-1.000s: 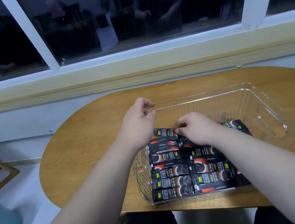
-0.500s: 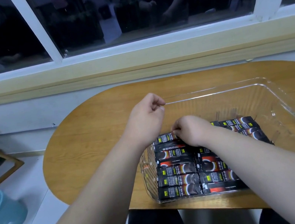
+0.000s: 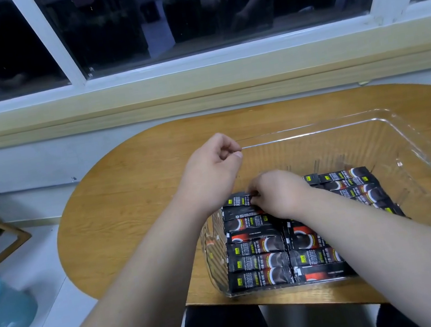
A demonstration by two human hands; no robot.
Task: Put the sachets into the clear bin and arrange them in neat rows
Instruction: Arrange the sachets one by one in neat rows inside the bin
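Hands barely shifted: left hand (image 3: 211,174) pinches clear bin (image 3: 390,125) rim; right hand (image 3: 277,193) pinches sachet (image 3: 236,201), covering neighbours.

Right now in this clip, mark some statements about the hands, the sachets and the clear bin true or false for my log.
1. The sachets lie in rows inside the clear bin. True.
2. The left hand is flat on the sachets. False: it is curled at the bin's far left rim.
3. The right hand pinches the sachet at the far end of the left row. True.
4. The far part of the bin is packed full. False: its floor there is bare.
5. The bin sits on a wooden table. True.
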